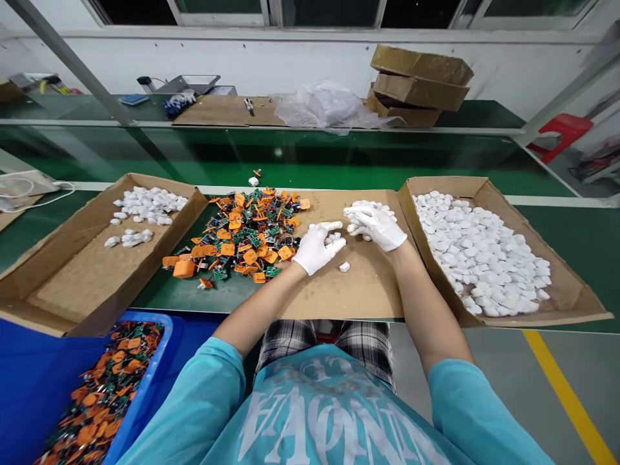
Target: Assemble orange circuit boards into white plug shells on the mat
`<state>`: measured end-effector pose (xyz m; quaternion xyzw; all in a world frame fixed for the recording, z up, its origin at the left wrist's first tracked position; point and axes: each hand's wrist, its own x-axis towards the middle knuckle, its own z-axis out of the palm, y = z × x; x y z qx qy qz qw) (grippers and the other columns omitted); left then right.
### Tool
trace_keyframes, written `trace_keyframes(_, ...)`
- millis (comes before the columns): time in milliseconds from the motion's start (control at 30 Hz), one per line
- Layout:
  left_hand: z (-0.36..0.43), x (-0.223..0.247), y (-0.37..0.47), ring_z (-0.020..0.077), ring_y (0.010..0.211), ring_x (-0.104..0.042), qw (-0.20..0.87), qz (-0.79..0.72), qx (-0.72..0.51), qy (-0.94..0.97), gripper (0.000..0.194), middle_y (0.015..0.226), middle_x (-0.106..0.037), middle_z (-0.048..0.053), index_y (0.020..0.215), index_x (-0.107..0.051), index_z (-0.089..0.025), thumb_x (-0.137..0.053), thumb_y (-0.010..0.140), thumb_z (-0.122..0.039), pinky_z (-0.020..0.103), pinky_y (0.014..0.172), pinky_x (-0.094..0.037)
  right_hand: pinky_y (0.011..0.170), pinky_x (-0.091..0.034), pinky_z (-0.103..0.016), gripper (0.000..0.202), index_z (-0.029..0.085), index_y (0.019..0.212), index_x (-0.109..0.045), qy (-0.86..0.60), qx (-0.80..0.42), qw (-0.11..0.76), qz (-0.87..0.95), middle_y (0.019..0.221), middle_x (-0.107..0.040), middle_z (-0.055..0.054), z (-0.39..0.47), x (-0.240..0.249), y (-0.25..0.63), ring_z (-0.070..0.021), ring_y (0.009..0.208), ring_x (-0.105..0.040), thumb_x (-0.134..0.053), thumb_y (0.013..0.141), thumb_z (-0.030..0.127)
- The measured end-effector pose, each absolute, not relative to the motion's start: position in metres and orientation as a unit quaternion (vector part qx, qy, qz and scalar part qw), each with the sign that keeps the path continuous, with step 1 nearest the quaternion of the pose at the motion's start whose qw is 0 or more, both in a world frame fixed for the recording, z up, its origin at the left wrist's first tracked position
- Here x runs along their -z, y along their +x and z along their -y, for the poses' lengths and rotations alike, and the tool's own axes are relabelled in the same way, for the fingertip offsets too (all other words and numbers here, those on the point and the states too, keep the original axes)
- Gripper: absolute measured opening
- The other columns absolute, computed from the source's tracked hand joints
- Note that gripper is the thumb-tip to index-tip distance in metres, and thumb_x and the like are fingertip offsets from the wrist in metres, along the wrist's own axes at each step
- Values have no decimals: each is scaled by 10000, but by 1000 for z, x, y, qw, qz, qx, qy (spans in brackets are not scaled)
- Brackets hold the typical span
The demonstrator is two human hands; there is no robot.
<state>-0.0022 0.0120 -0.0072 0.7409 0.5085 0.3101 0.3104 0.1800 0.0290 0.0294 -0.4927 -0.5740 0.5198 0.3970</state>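
Observation:
My left hand (317, 248), in a white glove, is over the cardboard sheet beside the heap of orange parts and green circuit boards (249, 234). Its index finger points right while the other fingers curl in; white on white hides what they hold. My right hand (378, 227), also gloved, reaches left with fingers stretched out over a small pile of white pieces (387, 210), partly covering it. One loose white piece (344, 267) lies on the cardboard sheet (363, 294) just below the hands.
At right, a cardboard tray (576, 284) holds many white pieces (484, 252). The left cardboard tray (72, 284) has fewer. A blue bin (165, 345) of orange-and-green parts stands below left. Behind are a plastic bag (329, 103), stacked boxes (421, 84) and a red stool (564, 132).

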Motion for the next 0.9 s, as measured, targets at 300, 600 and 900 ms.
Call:
trace_keyframes(300,-12,-41,-22,188,1258,-529,510,-408,-471,593,601,1420,-520,78,1402,-394,-241,-113,961,-537,365,984,-466,344,-263,-156,568,214,1213,-546,-492,-514,413,569,997,-685,-85,-26,-33,178,-124,596,-626,-670,723,471)
trace_keyframes(600,44,-61,-59,268,1247,-521,614,-363,-490,502,824,1478,-445,66,1415,-383,-364,-88,789,-811,462,880,-520,661,-475,-322,310,180,788,-666,-574,-208,277,742,822,-707,-79,-14,-31,173,-226,752,-641,-494,877,422)
trace_keyframes(900,99,-38,-65,304,1316,-449,676,-348,-476,442,852,1535,-341,62,1463,-222,-450,-142,725,-868,504,824,-529,1072,-388,-489,358,198,1197,-647,-582,-98,297,751,1352,-544,-130,52,-7,158,-319,1245,-501,-472,912,325)
